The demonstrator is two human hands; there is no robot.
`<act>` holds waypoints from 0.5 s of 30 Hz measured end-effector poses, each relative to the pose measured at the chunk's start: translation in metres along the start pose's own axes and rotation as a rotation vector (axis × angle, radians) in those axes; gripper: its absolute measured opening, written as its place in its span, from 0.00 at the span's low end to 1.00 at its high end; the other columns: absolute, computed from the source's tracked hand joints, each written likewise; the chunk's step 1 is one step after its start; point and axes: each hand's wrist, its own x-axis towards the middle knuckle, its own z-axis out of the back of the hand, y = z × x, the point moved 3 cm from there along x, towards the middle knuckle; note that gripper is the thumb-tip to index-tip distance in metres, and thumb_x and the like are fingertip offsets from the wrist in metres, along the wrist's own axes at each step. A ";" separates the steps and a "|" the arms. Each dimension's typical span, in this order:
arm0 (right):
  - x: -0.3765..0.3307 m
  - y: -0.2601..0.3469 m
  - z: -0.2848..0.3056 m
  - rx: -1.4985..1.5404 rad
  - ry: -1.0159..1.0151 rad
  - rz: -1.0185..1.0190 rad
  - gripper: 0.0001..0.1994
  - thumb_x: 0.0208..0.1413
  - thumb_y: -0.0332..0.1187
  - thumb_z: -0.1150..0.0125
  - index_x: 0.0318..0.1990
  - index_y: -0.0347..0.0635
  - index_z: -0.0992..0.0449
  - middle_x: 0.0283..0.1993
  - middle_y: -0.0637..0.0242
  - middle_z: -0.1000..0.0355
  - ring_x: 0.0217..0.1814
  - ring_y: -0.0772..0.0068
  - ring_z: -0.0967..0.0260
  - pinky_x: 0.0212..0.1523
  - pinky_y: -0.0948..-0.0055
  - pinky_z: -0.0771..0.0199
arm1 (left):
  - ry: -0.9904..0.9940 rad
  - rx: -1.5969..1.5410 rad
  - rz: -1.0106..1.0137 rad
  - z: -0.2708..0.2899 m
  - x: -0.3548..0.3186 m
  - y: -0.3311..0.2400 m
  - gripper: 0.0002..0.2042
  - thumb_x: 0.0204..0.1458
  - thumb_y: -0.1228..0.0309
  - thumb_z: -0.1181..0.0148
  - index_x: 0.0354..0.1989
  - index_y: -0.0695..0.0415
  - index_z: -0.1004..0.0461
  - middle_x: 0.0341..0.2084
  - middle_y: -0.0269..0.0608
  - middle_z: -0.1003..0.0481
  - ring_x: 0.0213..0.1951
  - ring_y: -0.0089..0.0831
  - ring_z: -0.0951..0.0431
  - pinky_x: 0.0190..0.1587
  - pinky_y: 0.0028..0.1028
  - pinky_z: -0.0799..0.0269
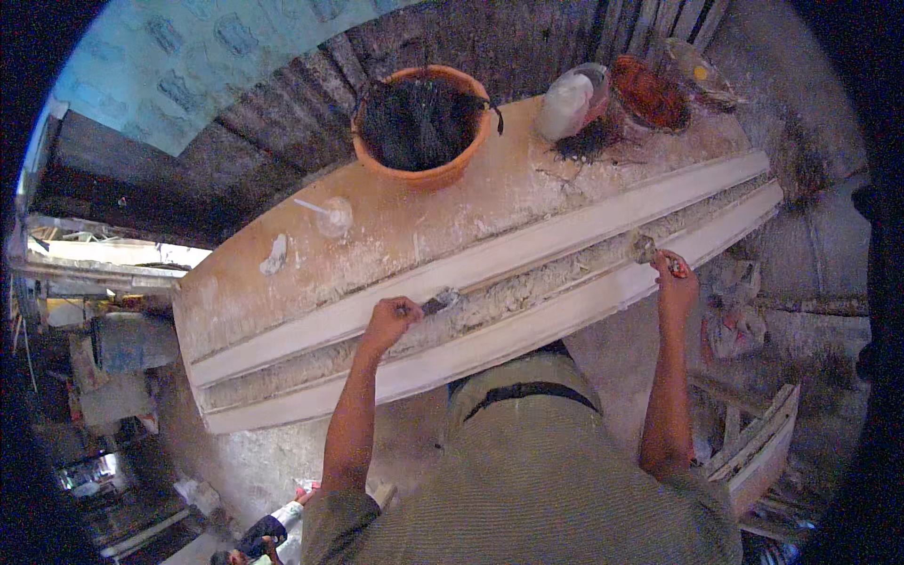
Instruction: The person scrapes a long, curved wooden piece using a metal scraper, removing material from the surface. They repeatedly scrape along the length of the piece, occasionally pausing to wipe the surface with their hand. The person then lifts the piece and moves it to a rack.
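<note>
A long white plaster moulding (395, 301) lies across a brown workbench (452, 202), with a rough grey-white channel running down its middle. My left hand (388, 320) grips a small metal scraper (439, 301) whose blade rests in the channel near the middle. My right hand (674, 282) is closed on a brush with a pale, plaster-laden head (644, 248), touching the channel toward the right end.
An orange bowl of dark fibre (420, 122) stands at the back of the bench. A white jug (571, 102) and a red-brown bowl (652, 92) sit back right. Plaster lumps (274, 254) lie left. More moulding pieces (761, 452) lean at the lower right.
</note>
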 end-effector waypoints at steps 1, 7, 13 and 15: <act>-0.001 0.004 0.000 -0.017 0.000 0.009 0.12 0.58 0.38 0.33 0.44 0.42 0.18 0.37 0.63 0.19 0.42 0.75 0.20 0.31 0.76 0.25 | 0.007 0.006 -0.098 0.000 0.000 -0.005 0.11 0.54 0.66 0.34 0.37 0.62 0.18 0.31 0.43 0.17 0.35 0.30 0.19 0.42 0.30 0.25; 0.002 0.016 -0.005 0.051 -0.010 -0.051 0.12 0.59 0.39 0.34 0.45 0.41 0.19 0.37 0.64 0.19 0.41 0.75 0.20 0.32 0.75 0.24 | -0.016 0.063 0.079 -0.006 0.003 -0.022 0.11 0.52 0.66 0.35 0.37 0.63 0.18 0.31 0.45 0.17 0.35 0.31 0.19 0.44 0.31 0.25; -0.006 0.028 0.002 0.117 0.023 0.113 0.10 0.58 0.36 0.33 0.44 0.45 0.17 0.30 0.67 0.20 0.24 0.84 0.32 0.25 0.79 0.32 | -0.014 0.001 0.018 -0.010 0.007 -0.014 0.10 0.53 0.67 0.34 0.36 0.63 0.18 0.32 0.42 0.17 0.37 0.28 0.19 0.46 0.30 0.25; -0.009 0.029 0.008 0.056 -0.035 0.037 0.10 0.57 0.36 0.32 0.45 0.46 0.17 0.31 0.67 0.20 0.24 0.84 0.32 0.26 0.78 0.31 | -0.031 0.062 0.085 -0.010 0.008 -0.008 0.10 0.52 0.68 0.32 0.36 0.63 0.18 0.32 0.43 0.17 0.36 0.31 0.19 0.45 0.29 0.25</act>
